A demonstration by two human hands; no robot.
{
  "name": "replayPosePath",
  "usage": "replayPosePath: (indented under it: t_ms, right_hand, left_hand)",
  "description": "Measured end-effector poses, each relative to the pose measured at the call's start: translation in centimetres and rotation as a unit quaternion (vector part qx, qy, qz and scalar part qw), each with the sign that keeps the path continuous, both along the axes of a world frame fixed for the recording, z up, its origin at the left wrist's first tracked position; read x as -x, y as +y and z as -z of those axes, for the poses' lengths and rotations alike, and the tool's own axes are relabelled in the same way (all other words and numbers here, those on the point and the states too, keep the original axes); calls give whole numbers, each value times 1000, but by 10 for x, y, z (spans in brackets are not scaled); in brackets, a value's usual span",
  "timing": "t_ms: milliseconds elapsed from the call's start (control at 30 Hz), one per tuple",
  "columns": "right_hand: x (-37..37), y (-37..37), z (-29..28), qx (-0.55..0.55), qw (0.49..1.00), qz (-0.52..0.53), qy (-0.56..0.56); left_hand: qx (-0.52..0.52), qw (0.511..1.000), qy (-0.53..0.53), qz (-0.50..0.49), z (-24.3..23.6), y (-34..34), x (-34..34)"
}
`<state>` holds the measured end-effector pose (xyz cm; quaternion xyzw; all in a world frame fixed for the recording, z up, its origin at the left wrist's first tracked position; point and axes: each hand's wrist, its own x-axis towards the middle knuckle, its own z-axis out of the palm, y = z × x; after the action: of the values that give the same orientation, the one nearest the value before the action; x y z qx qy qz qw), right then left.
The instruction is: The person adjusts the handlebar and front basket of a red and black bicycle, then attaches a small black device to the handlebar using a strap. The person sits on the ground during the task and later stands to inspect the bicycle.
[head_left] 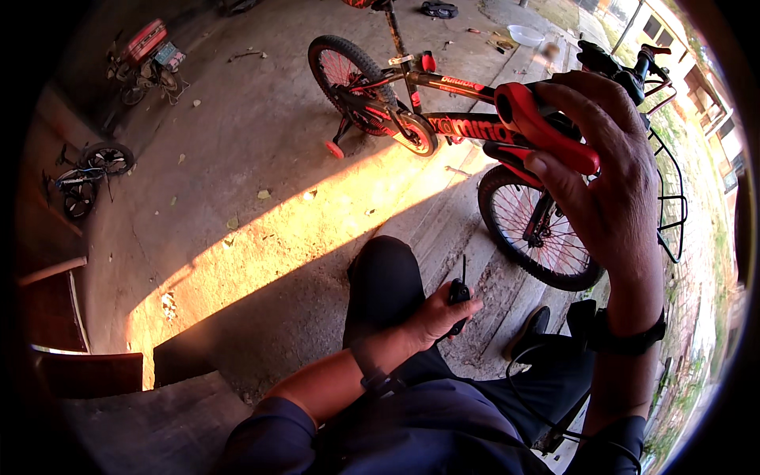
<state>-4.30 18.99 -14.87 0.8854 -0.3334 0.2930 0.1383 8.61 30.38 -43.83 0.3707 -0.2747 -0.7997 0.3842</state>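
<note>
Raised close in front of me on the right, my right hand (pixel 613 170) is closed on a red-and-black hand tool (pixel 575 153), with the thumb below and the fingers over it. The tool's exact kind is partly hidden by the hand. Lower down, by my knee, my left hand (pixel 434 318) grips a black-handled tool with a thin shaft (pixel 459 293) pointing up. Beyond both hands stands a red-and-black child's bicycle (pixel 471 127). Its front wheel (pixel 546 229) is below my right hand, while its rear wheel (pixel 348 67) lies farther left.
A wire basket (pixel 671 194) is at the bicycle's front. Sunlight crosses the concrete floor (pixel 261 237). At the left lie a small dark bicycle (pixel 87 174) and, farther back, a loaded motorbike (pixel 150 63). A clear bowl (pixel 526 35) sits at the far side. A cable (pixel 518 388) runs by my leg.
</note>
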Motion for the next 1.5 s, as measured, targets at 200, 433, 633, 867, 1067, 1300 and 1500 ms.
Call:
replayPosePath:
  t_ms: [200,433,633,867,1067,1300,1500]
  right_hand:
    - [1,-8,5,35,999,1,7]
    - [1,-10,8,32,999,17,-5]
    - [4,-6,5,35,999,9,0]
    - [14,8,9,21,999,-14,-44]
    - [56,49,34,10,995,18,-94]
    - [90,80,114,-229,968,81,-67]
    - [94,111,176,-444,893,45,-48]
  left_hand:
    - [-5,1000,3,8,2,0,2]
    - [9,1000,2,-2,6,-1,6]
    - [-5,1000,-17,6,1,-1,4]
    - [-3,1000,-21,9,-1,-2,3]
    - [13,1000,-18,-9,7,-1,7]
    - [15,1000,-25,-12,12,-1,12]
    - [-1,1000,-14,-18,2,-3,16]
